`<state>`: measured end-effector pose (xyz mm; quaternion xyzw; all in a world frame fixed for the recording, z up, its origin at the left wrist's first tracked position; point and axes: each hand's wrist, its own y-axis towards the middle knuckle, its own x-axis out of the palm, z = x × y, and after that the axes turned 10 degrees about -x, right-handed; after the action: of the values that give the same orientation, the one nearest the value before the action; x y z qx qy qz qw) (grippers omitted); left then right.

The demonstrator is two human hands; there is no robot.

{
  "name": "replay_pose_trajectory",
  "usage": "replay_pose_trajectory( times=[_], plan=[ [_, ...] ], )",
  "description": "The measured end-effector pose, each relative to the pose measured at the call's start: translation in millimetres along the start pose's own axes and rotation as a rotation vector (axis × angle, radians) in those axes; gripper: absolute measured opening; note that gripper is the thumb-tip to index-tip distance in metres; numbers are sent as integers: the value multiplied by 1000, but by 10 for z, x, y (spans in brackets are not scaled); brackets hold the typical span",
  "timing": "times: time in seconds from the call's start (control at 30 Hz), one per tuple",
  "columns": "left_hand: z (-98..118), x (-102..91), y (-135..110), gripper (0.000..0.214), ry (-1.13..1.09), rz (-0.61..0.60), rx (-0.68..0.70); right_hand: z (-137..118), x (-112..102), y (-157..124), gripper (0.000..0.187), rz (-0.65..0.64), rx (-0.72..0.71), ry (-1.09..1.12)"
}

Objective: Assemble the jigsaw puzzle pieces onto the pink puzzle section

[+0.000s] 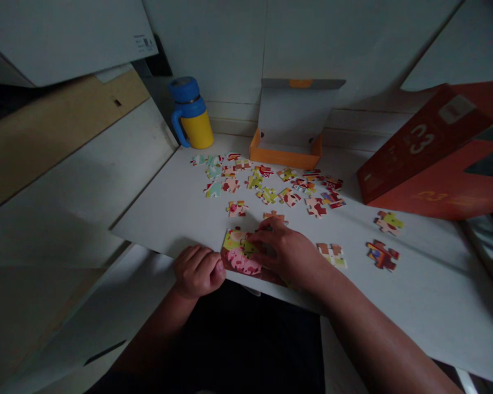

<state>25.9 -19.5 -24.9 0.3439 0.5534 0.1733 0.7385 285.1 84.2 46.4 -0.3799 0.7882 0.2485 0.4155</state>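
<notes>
A partly joined jigsaw puzzle with a pink spotted figure lies at the table's front edge. Over its right part is my right hand, fingers bent down and closed on a green puzzle piece within the joined picture; the palm hides the puzzle's right side. My left hand is curled into a fist on the table edge, beside the puzzle's left corner, with nothing visible in it. A brown puzzle piece lies just beyond my right hand, and a piece with a red round shape to its left.
Several loose puzzle pieces spread across the white table. Two joined pieces and single ones lie to the right. Behind stand an open orange box, a blue-yellow mug and a large red box.
</notes>
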Motion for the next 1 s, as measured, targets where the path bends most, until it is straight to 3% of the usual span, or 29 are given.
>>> replay_pose_trajectory(
  times=[0.33,0.57,1.0],
  plan=[
    [9,-70,56,30,-78,-107,10,6,-3,8,26,38,9,36],
    [-4,-60,43,32,-84,-102,7,4,-24,0,20,32,10,46],
    [2,-54,40,30,-79,-86,14,-37,9,38,27,-4,88,-40]
  ],
)
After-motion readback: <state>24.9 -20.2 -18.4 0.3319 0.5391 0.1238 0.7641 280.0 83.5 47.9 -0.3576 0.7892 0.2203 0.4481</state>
